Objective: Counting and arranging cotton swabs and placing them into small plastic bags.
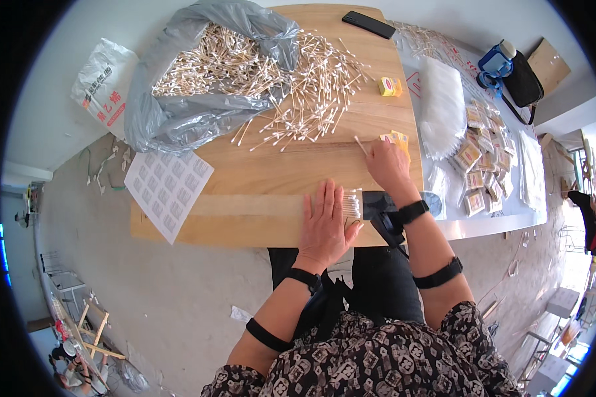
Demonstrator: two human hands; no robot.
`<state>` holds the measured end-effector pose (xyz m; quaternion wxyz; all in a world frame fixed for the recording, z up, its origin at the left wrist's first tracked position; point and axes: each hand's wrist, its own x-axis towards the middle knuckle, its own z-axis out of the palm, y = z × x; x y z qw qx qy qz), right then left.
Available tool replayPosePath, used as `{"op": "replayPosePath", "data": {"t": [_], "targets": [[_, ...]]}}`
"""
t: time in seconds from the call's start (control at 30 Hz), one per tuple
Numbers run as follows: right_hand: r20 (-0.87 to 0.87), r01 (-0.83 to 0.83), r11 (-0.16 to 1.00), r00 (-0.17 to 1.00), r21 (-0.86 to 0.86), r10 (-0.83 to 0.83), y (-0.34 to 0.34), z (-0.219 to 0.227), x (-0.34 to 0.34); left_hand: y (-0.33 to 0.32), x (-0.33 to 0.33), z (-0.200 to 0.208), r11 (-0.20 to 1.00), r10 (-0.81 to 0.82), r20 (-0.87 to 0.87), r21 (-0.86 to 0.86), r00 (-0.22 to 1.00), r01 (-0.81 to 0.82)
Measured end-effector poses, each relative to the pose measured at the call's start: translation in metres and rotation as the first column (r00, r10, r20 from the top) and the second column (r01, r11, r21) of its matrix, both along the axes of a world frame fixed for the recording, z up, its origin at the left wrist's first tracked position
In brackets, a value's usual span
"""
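My left hand [326,221] lies flat near the table's front edge, fingers stretched out and thumb spread to the right. Beside it, a small row of cotton swabs [352,202] lies side by side, partly hidden by the hand. My right hand [389,165] is closed a little farther back and to the right, with one cotton swab [359,144] sticking out of its fingers. Yellow printed cards [400,141] lie just behind that hand, partly covered by it. Loose cotton swabs [324,92] spill across the wooden table [377,59] from a grey plastic bag [179,119] full of them.
A yellow box [390,87] and a black phone [369,24] sit toward the back right. Clear bags [442,106], several filled packs [469,155], a blue bottle [496,61] and a black pouch [527,79] occupy the right surface. A sticker sheet [167,188] overhangs the left edge.
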<state>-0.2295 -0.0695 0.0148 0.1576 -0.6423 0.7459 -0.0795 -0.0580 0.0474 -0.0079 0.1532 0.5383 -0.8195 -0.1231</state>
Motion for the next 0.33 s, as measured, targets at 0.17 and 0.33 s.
{"op": "replayPosePath", "data": {"t": [0.17,0.33], "targets": [[0.15,-0.358,0.899,0.904,-0.251,0.401,0.035,-0.003,-0.006,0.001,-0.003,-0.002,1.0,-0.003,-0.008,-0.03,1.0,0.002],[0.246,-0.497,0.81,0.781,-0.313,0.574,0.046,-0.004,-0.007,0.0,-0.004,-0.006,1.0,-0.011,0.096,-0.017,0.995,0.013]]}}
